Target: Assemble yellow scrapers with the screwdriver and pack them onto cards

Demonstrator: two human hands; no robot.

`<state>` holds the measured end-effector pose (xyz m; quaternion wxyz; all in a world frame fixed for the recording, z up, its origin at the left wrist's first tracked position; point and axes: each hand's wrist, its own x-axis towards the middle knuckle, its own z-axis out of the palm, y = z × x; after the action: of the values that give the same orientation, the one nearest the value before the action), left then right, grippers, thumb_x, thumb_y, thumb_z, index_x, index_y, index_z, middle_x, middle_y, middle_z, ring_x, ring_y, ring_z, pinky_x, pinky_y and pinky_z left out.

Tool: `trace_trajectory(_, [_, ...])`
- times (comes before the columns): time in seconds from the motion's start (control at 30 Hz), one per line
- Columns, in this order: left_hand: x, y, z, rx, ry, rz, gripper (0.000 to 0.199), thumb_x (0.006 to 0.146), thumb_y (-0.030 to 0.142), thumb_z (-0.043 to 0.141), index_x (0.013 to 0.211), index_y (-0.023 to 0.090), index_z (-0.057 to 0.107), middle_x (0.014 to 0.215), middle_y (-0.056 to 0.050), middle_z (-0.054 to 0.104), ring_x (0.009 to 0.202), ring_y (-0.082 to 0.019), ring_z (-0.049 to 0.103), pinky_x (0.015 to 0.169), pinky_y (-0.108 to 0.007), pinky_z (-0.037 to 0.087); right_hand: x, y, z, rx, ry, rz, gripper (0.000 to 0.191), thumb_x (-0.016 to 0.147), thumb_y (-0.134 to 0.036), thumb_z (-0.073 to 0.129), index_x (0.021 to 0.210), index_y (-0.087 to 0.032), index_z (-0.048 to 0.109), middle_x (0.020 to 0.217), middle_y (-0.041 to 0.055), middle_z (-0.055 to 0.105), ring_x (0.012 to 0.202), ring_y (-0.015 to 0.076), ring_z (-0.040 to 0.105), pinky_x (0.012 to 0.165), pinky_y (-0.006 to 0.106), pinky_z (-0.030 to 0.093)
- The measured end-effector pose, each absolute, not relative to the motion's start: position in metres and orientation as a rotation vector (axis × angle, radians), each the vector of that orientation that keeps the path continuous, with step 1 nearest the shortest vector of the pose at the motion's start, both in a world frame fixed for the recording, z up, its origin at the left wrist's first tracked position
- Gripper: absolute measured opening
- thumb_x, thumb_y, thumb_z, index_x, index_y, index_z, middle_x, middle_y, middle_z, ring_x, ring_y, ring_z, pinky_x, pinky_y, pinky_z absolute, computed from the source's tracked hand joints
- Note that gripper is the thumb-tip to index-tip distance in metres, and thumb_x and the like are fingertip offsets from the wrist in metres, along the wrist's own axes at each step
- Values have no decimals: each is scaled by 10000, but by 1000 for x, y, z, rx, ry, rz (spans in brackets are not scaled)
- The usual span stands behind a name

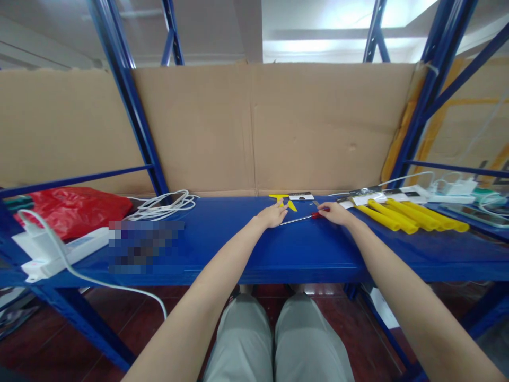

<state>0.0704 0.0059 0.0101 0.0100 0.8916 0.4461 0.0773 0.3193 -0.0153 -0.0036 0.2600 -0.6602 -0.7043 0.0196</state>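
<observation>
On the blue shelf lies a screwdriver [299,219] with a red handle and a long thin metal shaft. My right hand [333,213] has its fingers closed at the red handle. Near the other end of the shaft is my left hand [273,214], palm down with its fingers apart, beside small yellow pieces [292,206]. Behind them a white and black label or card [301,196] lies near the cardboard. Whether the left fingertips touch a yellow piece is hard to tell.
Several yellow tubes [405,216] lie at the right, near a phone [477,215] and chargers. To the left are a coiled white cable [169,206], a red plastic bag [79,209] and a white power strip [85,248]. Cardboard [278,127] stands behind.
</observation>
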Motion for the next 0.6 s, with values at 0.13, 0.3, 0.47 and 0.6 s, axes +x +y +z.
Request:
trace_trajectory(0.13, [77, 9, 12, 2766, 1409, 184, 481, 975, 333, 277, 1421, 218, 417, 1540, -61, 261, 1383, -191, 326, 1114, -285, 262, 319, -15, -4, -1784, -1923, 58, 255, 830, -179, 529, 999, -178, 719, 1076, 79, 710, 1016, 215, 656, 936, 330, 479])
trace_trajectory(0.3, [82, 5, 16, 2748, 1477, 140, 492, 973, 318, 274, 1403, 147, 443, 1485, -115, 374, 1348, -231, 390, 1101, -315, 297, 315, -18, -1, -1814, -1902, 97, 270, 838, -165, 518, 1027, -150, 710, 1115, 100, 695, 1036, 219, 649, 946, 325, 470])
trace_trajectory(0.47, [85, 5, 15, 2699, 1510, 190, 477, 962, 317, 293, 1375, 167, 476, 1474, -110, 396, 1346, -241, 392, 1102, -334, 305, 315, -18, 0, -1814, -1920, 90, 274, 834, -152, 515, 1024, -134, 712, 1109, 113, 697, 1045, 225, 644, 961, 332, 458])
trace_trajectory(0.6, [87, 6, 12, 2681, 1530, 221, 478, 962, 324, 289, 1363, 161, 491, 1467, -119, 410, 1348, -237, 388, 1104, -323, 304, 316, -17, -1, -1805, -1919, 75, 262, 839, -165, 517, 1013, -164, 713, 1110, 84, 699, 1041, 213, 647, 953, 325, 466])
